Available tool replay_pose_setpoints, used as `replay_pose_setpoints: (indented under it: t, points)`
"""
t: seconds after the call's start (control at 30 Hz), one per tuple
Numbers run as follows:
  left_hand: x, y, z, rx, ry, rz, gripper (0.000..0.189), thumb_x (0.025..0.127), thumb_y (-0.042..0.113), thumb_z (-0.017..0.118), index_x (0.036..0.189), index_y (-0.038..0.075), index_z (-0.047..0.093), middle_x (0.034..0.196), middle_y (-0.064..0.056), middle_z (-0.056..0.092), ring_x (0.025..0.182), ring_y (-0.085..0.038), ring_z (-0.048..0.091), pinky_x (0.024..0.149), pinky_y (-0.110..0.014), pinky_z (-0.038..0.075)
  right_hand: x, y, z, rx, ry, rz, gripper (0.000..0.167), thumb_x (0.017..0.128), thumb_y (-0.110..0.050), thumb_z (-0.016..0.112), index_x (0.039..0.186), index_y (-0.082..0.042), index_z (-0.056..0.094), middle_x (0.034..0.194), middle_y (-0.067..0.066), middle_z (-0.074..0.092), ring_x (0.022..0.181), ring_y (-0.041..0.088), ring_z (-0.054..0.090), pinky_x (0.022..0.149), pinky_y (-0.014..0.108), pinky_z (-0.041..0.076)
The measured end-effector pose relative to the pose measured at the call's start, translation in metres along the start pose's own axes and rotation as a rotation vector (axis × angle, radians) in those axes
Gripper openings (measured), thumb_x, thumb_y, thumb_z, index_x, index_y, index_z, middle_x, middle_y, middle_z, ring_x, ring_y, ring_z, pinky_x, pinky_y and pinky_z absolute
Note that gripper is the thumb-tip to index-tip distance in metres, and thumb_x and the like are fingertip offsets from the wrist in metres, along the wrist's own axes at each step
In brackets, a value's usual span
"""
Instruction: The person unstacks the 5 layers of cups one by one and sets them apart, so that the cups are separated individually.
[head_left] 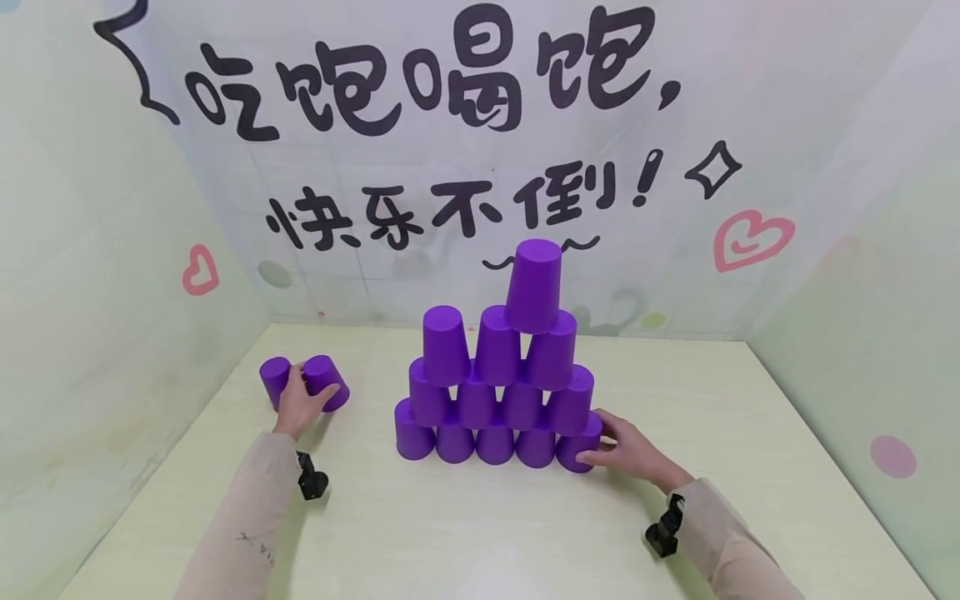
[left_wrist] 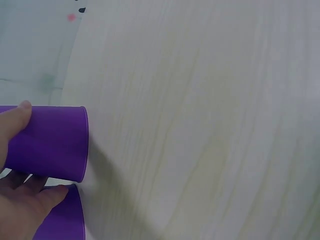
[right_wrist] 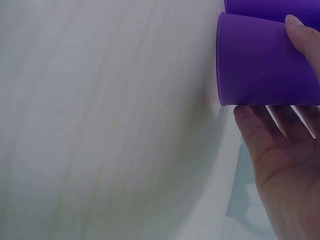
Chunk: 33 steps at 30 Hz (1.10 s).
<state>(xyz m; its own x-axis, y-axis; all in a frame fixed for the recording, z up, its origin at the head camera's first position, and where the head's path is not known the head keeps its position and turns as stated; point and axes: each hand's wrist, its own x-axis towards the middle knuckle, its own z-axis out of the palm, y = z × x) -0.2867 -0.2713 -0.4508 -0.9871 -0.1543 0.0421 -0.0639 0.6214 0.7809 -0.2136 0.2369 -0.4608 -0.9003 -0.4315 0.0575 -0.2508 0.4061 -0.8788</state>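
Upside-down purple cups are stacked in a pyramid [head_left: 495, 367]: several in the bottom row, several above, three in the third row and a single top cup [head_left: 536, 287] over the middle and right ones. My right hand [head_left: 633, 450] holds the bottom row's rightmost cup [right_wrist: 265, 62], thumb on its near side and fingers round its far side. Off to the left, my left hand [head_left: 302, 407] grips a purple cup [left_wrist: 55, 142] between thumb and fingers. A second cup [head_left: 275, 379] stands just left of it, with the fingers lying between the two.
The cups stand on a pale wood-grain table [head_left: 450, 533]. A white back wall [head_left: 405, 167] with large black lettering rises behind it, and pale side walls flank both sides. Each wrist wears a small black camera [head_left: 311, 479].
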Motion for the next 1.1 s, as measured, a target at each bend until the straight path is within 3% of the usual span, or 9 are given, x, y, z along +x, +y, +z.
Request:
replay_pose_setpoints:
  t: [0.4, 0.57, 0.83, 1.1]
  points:
    - [-0.002, 0.000, -0.001, -0.020, -0.002, -0.024, 0.079, 0.085, 0.025, 0.059, 0.137, -0.005, 0.007, 0.133, -0.034, 0.025, 0.120, -0.046, 0.030, 0.098, -0.053, 0.027, 0.002, -0.001, 0.000, 0.003, -0.009, -0.021, 0.053, 0.075, -0.019, 0.071, 0.118, -0.001, 0.047, 0.109, 0.013, 0.055, 0.098, 0.026, 0.053, 0.082, 0.025, 0.047]
    - [-0.002, 0.006, -0.006, -0.060, 0.012, 0.025, 0.086, 0.082, 0.025, 0.063, 0.140, 0.001, 0.005, 0.137, -0.031, 0.021, 0.122, -0.044, 0.028, 0.099, -0.052, 0.026, 0.002, -0.002, 0.000, 0.005, -0.013, -0.020, 0.053, 0.075, -0.019, 0.072, 0.118, -0.001, 0.047, 0.109, 0.013, 0.055, 0.098, 0.026, 0.053, 0.083, 0.024, 0.047]
    - [0.000, 0.039, -0.021, -0.058, 0.032, 0.189, 0.080, 0.083, 0.028, 0.062, 0.141, 0.006, 0.010, 0.142, -0.021, 0.018, 0.129, -0.038, 0.016, 0.099, -0.055, 0.022, 0.000, 0.000, 0.000, -0.006, -0.004, -0.002, 0.053, 0.075, -0.019, 0.072, 0.117, -0.001, 0.047, 0.109, 0.013, 0.055, 0.098, 0.027, 0.053, 0.082, 0.023, 0.047]
    - [-0.004, 0.094, -0.030, -0.057, 0.046, 0.389, 0.074, 0.083, 0.032, 0.061, 0.140, 0.008, 0.019, 0.142, -0.014, 0.024, 0.129, -0.032, 0.019, 0.101, -0.052, 0.020, 0.000, -0.002, 0.000, 0.000, 0.001, 0.004, 0.054, 0.074, -0.018, 0.072, 0.119, -0.001, 0.046, 0.110, 0.013, 0.055, 0.100, 0.028, 0.052, 0.083, 0.024, 0.046]
